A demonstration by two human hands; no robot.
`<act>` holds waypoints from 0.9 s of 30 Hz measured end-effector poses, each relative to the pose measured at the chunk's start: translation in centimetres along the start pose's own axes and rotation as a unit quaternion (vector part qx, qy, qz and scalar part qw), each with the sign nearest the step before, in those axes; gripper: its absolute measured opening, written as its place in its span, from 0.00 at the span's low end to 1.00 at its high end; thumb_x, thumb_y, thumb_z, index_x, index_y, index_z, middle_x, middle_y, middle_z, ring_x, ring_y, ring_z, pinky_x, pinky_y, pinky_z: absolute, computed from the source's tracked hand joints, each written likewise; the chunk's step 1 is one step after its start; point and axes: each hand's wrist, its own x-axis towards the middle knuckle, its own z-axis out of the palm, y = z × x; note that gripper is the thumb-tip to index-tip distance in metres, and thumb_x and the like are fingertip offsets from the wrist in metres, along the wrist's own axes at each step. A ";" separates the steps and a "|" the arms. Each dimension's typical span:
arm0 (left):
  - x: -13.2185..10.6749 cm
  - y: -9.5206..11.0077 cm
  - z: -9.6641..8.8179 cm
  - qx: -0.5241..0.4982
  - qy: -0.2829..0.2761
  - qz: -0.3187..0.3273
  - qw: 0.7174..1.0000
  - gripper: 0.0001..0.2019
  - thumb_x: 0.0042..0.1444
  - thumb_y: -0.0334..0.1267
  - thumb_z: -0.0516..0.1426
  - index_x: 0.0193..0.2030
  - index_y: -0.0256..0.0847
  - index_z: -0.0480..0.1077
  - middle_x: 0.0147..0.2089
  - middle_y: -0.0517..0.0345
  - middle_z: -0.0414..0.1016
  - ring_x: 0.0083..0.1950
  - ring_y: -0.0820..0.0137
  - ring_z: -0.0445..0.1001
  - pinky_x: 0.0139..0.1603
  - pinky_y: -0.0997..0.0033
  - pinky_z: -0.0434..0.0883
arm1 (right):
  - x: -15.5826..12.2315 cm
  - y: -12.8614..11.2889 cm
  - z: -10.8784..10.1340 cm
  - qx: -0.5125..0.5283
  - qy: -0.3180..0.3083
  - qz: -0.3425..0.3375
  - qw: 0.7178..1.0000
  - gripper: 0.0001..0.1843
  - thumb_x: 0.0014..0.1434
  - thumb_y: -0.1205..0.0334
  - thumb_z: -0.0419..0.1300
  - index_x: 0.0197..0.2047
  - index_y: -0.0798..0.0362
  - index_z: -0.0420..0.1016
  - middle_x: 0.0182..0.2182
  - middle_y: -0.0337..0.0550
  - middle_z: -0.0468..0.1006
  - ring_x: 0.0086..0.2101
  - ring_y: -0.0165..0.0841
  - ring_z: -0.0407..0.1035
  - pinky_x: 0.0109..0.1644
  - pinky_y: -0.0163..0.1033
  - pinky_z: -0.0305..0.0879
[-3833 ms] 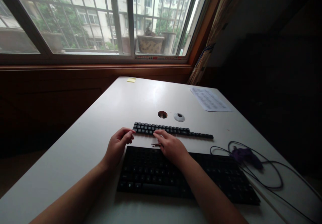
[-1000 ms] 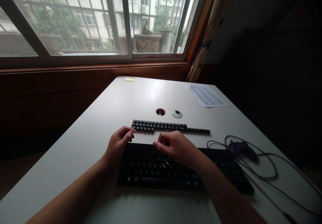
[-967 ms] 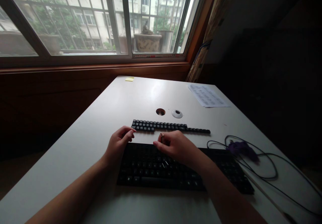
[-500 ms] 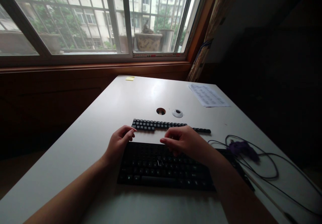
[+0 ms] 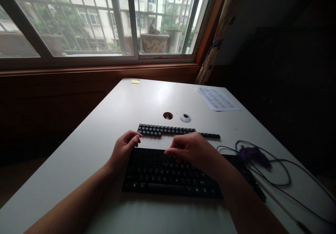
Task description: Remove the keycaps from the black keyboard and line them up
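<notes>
A black keyboard (image 5: 157, 178) lies flat on the white table (image 5: 136, 101) in front of me. My left hand (image 5: 123, 151) rests at its far left corner, fingers bent and pressed together against the edge. My right hand (image 5: 193, 149) hovers over the upper key rows near the middle, fingers curled into a downward pinch. What the pinch holds is hidden by the fingers. Just beyond both hands lies a strip of loose black keycaps (image 5: 168, 130) set out in neat rows.
A round cable hole (image 5: 168, 115) and its white cap (image 5: 185, 117) sit beyond the keycaps. A printed sheet (image 5: 217, 100) lies far right and a yellow note (image 5: 135, 81) by the window wall. A black cable with a purple plug (image 5: 252, 153) loops at the right.
My right hand, which showed a thin tool a second ago, has shifted right and dipped its fingertips to the upper keys. The tool is hidden now. My left hand has stayed put.
</notes>
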 end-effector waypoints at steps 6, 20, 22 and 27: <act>0.0 0.1 0.1 -0.001 0.004 0.005 1.000 0.09 0.60 0.41 0.57 0.38 0.40 0.74 0.30 0.59 0.72 0.33 0.69 0.70 0.35 0.72 0.67 | -0.1 -0.9 0.6 -0.075 -0.014 -0.024 0.997 0.18 0.56 0.48 0.65 0.25 0.52 0.75 0.18 0.35 0.74 0.19 0.26 0.65 0.24 0.32 0.53; -0.1 0.0 0.0 0.004 -0.017 -0.005 1.000 0.09 0.61 0.42 0.56 0.38 0.40 0.74 0.31 0.59 0.72 0.32 0.70 0.68 0.33 0.73 0.65 | -0.2 1.3 -1.1 0.016 -0.061 0.088 0.994 0.15 0.57 0.49 0.64 0.27 0.52 0.74 0.21 0.40 0.78 0.22 0.30 0.71 0.23 0.32 0.61; -0.1 -0.1 0.1 0.006 -0.028 -0.012 1.000 0.09 0.61 0.42 0.56 0.38 0.40 0.74 0.31 0.59 0.73 0.32 0.70 0.69 0.32 0.73 0.65 | -0.1 1.8 -1.3 0.007 -0.052 0.101 0.994 0.15 0.57 0.49 0.63 0.27 0.52 0.74 0.21 0.40 0.77 0.21 0.30 0.72 0.23 0.32 0.61; 0.0 -0.4 0.1 0.016 -0.052 -0.024 0.998 0.10 0.60 0.43 0.57 0.39 0.39 0.75 0.33 0.57 0.75 0.34 0.68 0.72 0.33 0.74 0.66 | -0.2 2.3 -2.0 0.005 -0.064 0.117 0.991 0.17 0.56 0.47 0.63 0.29 0.53 0.75 0.21 0.41 0.77 0.22 0.31 0.72 0.23 0.32 0.60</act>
